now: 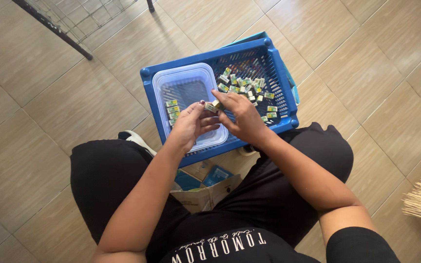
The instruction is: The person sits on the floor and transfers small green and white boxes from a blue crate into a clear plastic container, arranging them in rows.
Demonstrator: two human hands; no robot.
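Both hands, left hand [191, 124] and right hand [242, 117], pinch one small box [212, 106] between them.

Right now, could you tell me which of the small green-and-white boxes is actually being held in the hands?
The small box pinched between the left hand and right hand, above the clear container; the others lie loose in the blue basket or lined up inside the container.

Bright, even daylight fills the tiled floor [93, 102], falling from the upper right; soft shadows lie beneath the blue basket [274, 53]. Focus is sharp, with slight wide-angle bending at the edges.
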